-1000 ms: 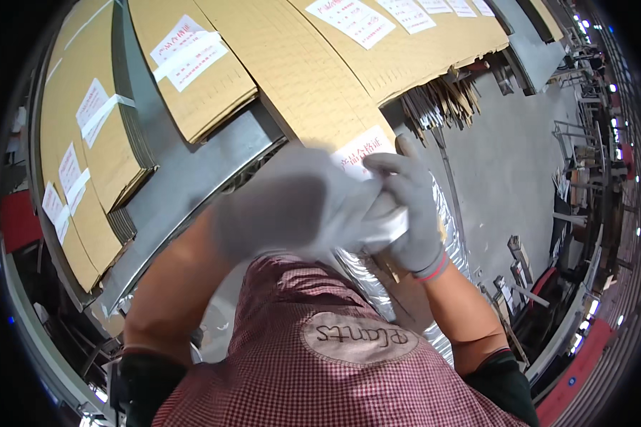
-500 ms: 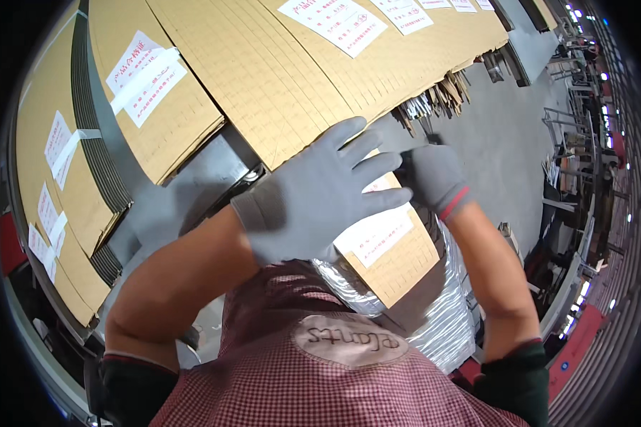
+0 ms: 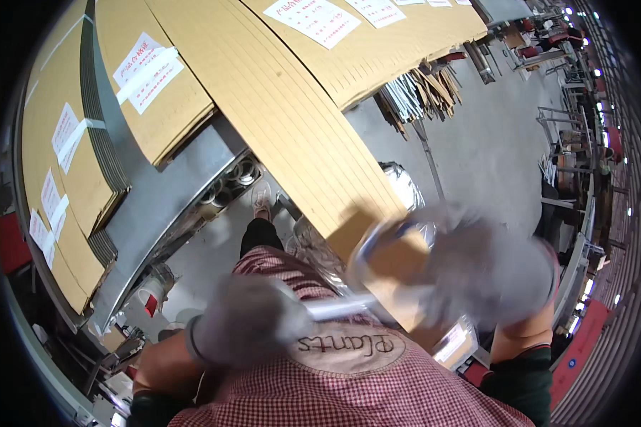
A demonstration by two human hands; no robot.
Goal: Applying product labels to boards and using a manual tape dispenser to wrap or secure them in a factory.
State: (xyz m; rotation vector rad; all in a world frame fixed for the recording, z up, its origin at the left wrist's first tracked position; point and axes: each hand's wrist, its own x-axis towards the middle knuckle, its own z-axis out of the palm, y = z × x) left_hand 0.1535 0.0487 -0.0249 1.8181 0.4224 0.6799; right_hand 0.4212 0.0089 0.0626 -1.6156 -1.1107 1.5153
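In front of my apron, my right hand [image 3: 488,270] is closed round a roll of tape [image 3: 364,257], its ring smeared by motion. A pale, shiny strip of tape [image 3: 340,307] stretches from the roll to my left hand [image 3: 253,320], which is closed on the strip's end. Both gloves are grey and blurred, so single fingers do not show well. Beneath the roll, a long bundle of brown cardboard strips [image 3: 313,156] runs from the table towards my body. A label [image 3: 452,341] lies near the bundle's near end, below my right hand.
Stacks of labelled cardboard [image 3: 146,107] cover the grey metal table [image 3: 178,174], some bound with tape. Thin offcuts [image 3: 434,92] hang past the stack's right edge. Tape rolls [image 3: 228,186] sit under the table edge. A wrapped silvery bundle [image 3: 402,186] is beside the long cardboard.
My left hand has left the cardboard and moved down and left, drawing out tape. My right hand has come nearer with the roll. The long cardboard bundle now shows uncovered.
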